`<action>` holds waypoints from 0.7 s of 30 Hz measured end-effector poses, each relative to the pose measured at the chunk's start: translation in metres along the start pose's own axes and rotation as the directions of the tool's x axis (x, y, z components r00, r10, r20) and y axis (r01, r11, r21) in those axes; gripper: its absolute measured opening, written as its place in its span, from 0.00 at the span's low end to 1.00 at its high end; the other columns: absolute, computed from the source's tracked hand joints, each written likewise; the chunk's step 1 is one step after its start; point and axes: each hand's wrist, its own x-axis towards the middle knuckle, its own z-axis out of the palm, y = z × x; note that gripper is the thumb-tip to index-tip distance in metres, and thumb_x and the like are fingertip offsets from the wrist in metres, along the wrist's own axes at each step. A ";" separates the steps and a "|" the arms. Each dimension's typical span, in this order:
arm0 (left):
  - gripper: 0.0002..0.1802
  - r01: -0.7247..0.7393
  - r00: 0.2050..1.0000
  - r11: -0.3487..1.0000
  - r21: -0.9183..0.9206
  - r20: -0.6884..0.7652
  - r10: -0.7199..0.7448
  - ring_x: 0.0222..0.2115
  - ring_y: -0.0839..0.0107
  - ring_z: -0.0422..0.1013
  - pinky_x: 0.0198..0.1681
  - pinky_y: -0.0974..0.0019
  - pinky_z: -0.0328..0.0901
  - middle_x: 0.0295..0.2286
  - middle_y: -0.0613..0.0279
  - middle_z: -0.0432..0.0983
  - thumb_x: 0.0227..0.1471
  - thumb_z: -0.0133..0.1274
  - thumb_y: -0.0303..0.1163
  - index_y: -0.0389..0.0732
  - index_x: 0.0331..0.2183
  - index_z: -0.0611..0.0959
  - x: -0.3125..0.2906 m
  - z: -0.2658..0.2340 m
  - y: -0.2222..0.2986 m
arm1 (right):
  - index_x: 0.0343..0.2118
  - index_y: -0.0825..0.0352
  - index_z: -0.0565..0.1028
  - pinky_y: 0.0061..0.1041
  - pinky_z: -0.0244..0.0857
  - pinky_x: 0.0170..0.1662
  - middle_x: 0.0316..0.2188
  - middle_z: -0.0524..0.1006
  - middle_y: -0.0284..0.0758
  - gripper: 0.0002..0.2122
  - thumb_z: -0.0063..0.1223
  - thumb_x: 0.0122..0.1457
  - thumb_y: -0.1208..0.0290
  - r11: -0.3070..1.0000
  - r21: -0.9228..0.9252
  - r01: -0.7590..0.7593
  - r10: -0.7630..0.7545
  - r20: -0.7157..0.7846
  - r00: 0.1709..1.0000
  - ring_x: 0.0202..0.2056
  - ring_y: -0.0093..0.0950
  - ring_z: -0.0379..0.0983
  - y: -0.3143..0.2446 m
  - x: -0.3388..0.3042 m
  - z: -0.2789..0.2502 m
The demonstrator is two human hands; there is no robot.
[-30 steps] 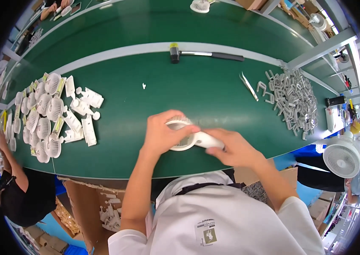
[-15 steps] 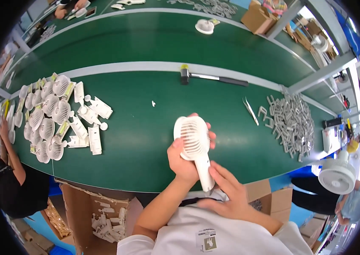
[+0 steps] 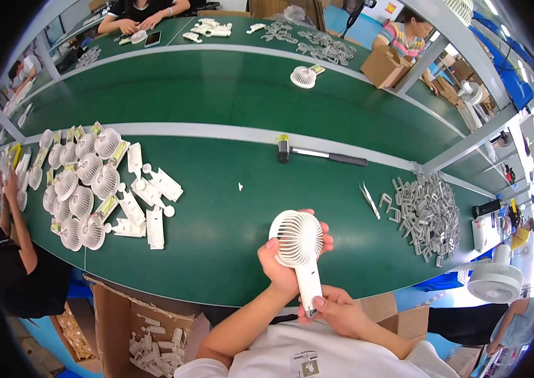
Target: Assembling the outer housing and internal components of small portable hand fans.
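A white handheld fan is held over the near edge of the green table, its round grille up and its handle toward me. My left hand wraps round the fan's head, thumb on the left rim and fingertips showing at the right. At the handle's lower end, my right hand pinches with thumb and fingers. A small dark grey piece shows at that end, partly covered by the fingers; I cannot tell its exact kind.
Several fan heads and white handle shells lie at left. A hammer, tweezers and a pile of grey U-shaped clips lie farther right. Below the table edge stands a carton of white parts. Co-workers sit around.
My right hand has closed on the handle's lower end, where before its fingers rested along the handle's side. The whole view has tilted up, so the table sits lower in it.
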 end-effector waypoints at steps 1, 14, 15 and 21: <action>0.45 0.053 0.999 0.998 0.031 -0.008 -0.053 0.41 0.53 0.76 0.45 0.53 0.72 0.43 0.43 0.77 0.51 0.43 0.63 0.34 0.57 0.70 0.000 0.001 0.002 | 0.50 0.73 0.74 0.26 0.72 0.36 0.38 0.81 0.44 0.19 0.54 0.67 0.60 0.999 0.026 -0.033 0.034 -0.040 0.999 0.33 0.28 0.77 -0.004 0.001 -0.006; 0.18 -0.411 0.891 -0.247 0.877 0.444 0.092 0.44 0.54 0.74 0.49 0.57 0.71 0.47 0.51 0.74 0.51 0.65 0.29 0.36 0.44 0.81 -0.029 -0.066 -0.004 | 0.48 0.70 0.71 0.13 0.66 0.23 0.38 0.78 0.43 0.14 0.52 0.69 0.65 0.917 0.136 0.376 -0.289 -0.424 0.859 0.24 0.17 0.71 -0.221 0.170 -0.196; 0.18 -0.411 0.895 -0.246 0.878 0.440 0.076 0.44 0.54 0.74 0.49 0.57 0.71 0.47 0.51 0.74 0.51 0.65 0.29 0.36 0.44 0.81 -0.028 -0.063 -0.004 | 0.48 0.70 0.71 0.14 0.66 0.23 0.37 0.78 0.43 0.15 0.54 0.68 0.64 0.900 0.133 0.415 -0.309 -0.476 0.823 0.25 0.19 0.71 -0.234 0.184 -0.217; 0.12 -0.223 0.844 -0.367 0.903 0.367 0.391 0.36 0.60 0.76 0.32 0.66 0.74 0.42 0.50 0.77 0.54 0.62 0.25 0.37 0.42 0.84 0.022 -0.060 0.066 | 0.46 0.70 0.77 0.20 0.63 0.23 0.30 0.80 0.32 0.14 0.60 0.63 0.67 0.669 -0.667 0.329 -0.618 -0.253 0.744 0.21 0.18 0.72 -0.129 0.151 -0.129</action>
